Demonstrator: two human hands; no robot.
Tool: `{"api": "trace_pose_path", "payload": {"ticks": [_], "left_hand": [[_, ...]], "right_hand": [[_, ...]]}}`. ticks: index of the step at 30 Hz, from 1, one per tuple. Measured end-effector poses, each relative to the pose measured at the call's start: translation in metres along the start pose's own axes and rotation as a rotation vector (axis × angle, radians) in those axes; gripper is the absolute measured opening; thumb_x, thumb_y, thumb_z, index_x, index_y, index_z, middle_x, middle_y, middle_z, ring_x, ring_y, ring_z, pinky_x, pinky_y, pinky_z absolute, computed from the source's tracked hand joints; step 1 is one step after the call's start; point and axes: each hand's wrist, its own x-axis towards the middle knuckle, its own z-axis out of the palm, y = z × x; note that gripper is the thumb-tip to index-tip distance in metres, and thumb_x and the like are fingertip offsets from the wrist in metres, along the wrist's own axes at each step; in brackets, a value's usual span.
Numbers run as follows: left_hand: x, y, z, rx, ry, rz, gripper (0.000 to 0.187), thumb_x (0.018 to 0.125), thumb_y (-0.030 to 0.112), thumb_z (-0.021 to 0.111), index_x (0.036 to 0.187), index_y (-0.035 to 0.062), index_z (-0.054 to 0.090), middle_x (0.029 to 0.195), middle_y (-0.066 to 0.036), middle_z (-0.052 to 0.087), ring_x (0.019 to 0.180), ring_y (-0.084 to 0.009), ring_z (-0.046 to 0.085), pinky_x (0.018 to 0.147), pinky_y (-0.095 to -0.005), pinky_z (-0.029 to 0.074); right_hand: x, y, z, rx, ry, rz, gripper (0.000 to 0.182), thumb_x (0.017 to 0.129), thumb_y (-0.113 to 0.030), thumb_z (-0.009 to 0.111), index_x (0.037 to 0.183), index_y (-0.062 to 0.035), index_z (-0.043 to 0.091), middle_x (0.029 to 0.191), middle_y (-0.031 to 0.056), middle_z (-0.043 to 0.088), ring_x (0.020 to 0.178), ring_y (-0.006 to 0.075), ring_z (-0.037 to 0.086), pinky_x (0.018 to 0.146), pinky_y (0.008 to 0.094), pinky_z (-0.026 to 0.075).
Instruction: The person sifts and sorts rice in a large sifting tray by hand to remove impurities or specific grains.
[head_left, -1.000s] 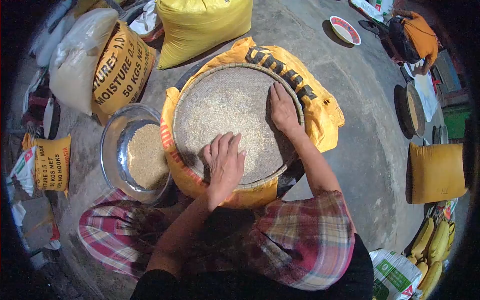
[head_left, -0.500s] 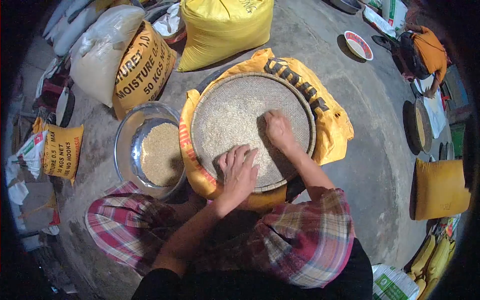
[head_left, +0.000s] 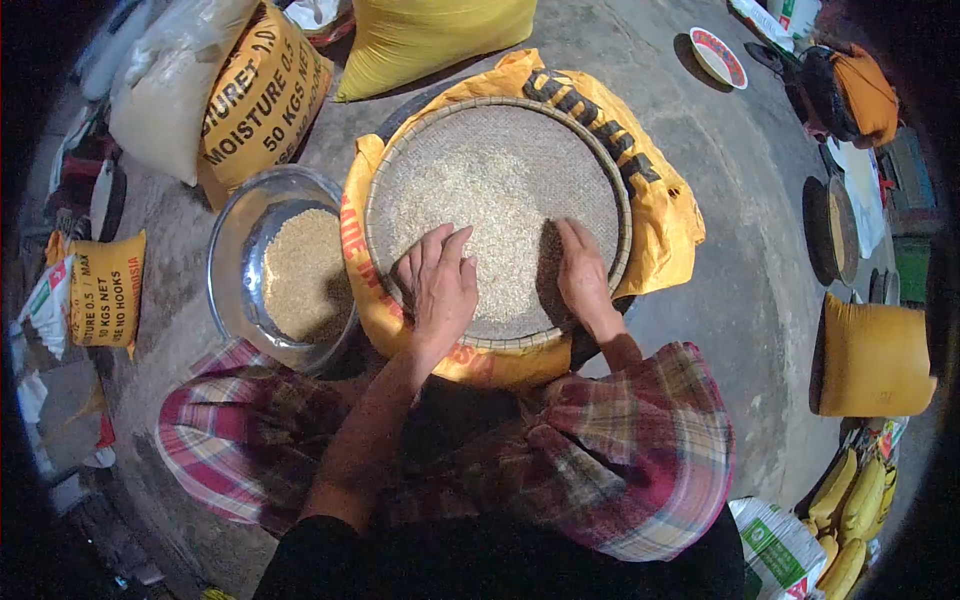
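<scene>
A round woven tray (head_left: 560, 130) with a pale rim lies on a yellow printed sack (head_left: 668, 235) in front of me. Light grains (head_left: 490, 200) are spread over its middle and left part. My left hand (head_left: 440, 285) rests at the tray's lower left, palm down, fingers apart, over the edge of the grains. On the right side of the tray my right hand (head_left: 583, 268) stands on its edge with fingers extended, beside the grains, holding nothing that shows. Left of the tray is a metal basin (head_left: 228, 240) with brownish grain (head_left: 305, 270) in it.
Full sacks stand behind: a yellow one (head_left: 430, 40) and a printed one (head_left: 265, 100). A red-rimmed bowl (head_left: 718, 58) is at the upper right, near a person in orange (head_left: 865, 95). A yellow sack (head_left: 875, 358) and several filled yellow bags (head_left: 860, 500) lie at the right.
The view has shifted, so the tray sits higher. My right hand has moved down the tray and its curled fingers have straightened. My left hand has moved slightly left.
</scene>
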Motion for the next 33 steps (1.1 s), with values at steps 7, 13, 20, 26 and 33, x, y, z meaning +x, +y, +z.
{"api": "trace_pose_path", "payload": {"ticks": [7, 13, 20, 26, 33], "left_hand": [[0.002, 0.003, -0.004, -0.03, 0.029, 0.002, 0.04, 0.077, 0.012, 0.06, 0.116, 0.0087, 0.053, 0.117, -0.01, 0.048, 0.111, -0.0278, 0.042, 0.094, -0.0424, 0.027], [-0.005, 0.002, -0.003, -0.055, 0.023, -0.021, 0.041, 0.077, 0.013, 0.06, 0.117, 0.009, 0.053, 0.117, -0.01, 0.048, 0.111, -0.0283, 0.042, 0.094, -0.0434, 0.026], [-0.009, 0.002, -0.005, -0.075, -0.003, -0.018, 0.038, 0.078, 0.014, 0.059, 0.115, 0.0095, 0.054, 0.117, -0.01, 0.047, 0.112, -0.0285, 0.042, 0.096, -0.044, 0.026], [-0.013, 0.01, 0.002, -0.112, -0.033, 0.005, 0.038, 0.077, 0.014, 0.06, 0.115, 0.0103, 0.055, 0.117, -0.01, 0.047, 0.112, -0.0285, 0.042, 0.096, -0.0439, 0.027], [-0.014, 0.015, 0.002, -0.215, -0.026, 0.011, 0.037, 0.077, 0.011, 0.061, 0.113, 0.0097, 0.056, 0.115, -0.011, 0.049, 0.109, -0.0287, 0.044, 0.094, -0.0428, 0.03]], "right_hand": [[-0.036, -0.008, 0.016, -0.145, 0.071, 0.007, 0.055, 0.07, 0.012, 0.041, 0.125, 0.0087, 0.038, 0.126, 0.0306, 0.04, 0.116, 0.0433, 0.041, 0.099, 0.0418, 0.036], [0.017, 0.002, 0.013, 0.025, 0.072, -0.102, 0.053, 0.071, 0.011, 0.04, 0.124, 0.0043, 0.042, 0.126, 0.0253, 0.043, 0.116, 0.0404, 0.043, 0.099, 0.0408, 0.036], [-0.005, 0.004, -0.014, 0.107, -0.034, 0.022, 0.04, 0.073, 0.005, 0.053, 0.113, 0.0013, 0.05, 0.106, 0.0222, 0.051, 0.099, 0.0387, 0.051, 0.084, 0.0426, 0.044], [-0.023, -0.007, 0.006, 0.224, 0.01, 0.148, 0.04, 0.07, 0.0, 0.067, 0.108, 0.0006, 0.051, 0.093, 0.0192, 0.05, 0.083, 0.0352, 0.053, 0.075, 0.0398, 0.045], [0.004, -0.011, 0.022, -0.003, 0.213, -0.041, 0.027, 0.075, -0.002, 0.062, 0.101, -0.0021, 0.057, 0.094, 0.0175, 0.053, 0.084, 0.0353, 0.053, 0.072, 0.0399, 0.045]]}}
